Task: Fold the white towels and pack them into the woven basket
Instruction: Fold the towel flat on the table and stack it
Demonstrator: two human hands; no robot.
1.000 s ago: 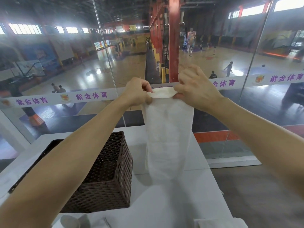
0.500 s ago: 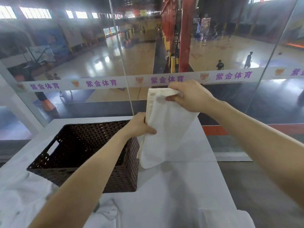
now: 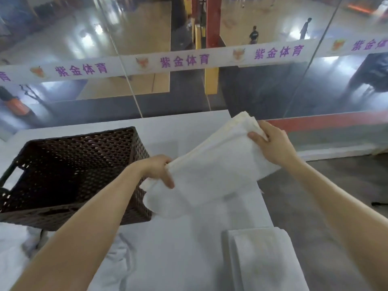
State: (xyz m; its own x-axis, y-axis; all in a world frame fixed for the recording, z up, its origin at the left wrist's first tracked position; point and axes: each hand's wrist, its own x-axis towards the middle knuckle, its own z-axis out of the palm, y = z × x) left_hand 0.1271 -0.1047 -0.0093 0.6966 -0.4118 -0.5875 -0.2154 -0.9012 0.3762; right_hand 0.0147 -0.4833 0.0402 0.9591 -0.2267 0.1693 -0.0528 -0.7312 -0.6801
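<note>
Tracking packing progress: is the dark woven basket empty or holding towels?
Empty where visible: the dark brown woven basket shows only bare weave inside.

White towel (image 3: 212,175), dark brown basket (image 3: 69,164)

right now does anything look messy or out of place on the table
Nothing damaged or spilled. Unfolded towels lie crumpled at the near left, by the woven basket, and a loose layer of the held towel sags below the left hand.
</note>
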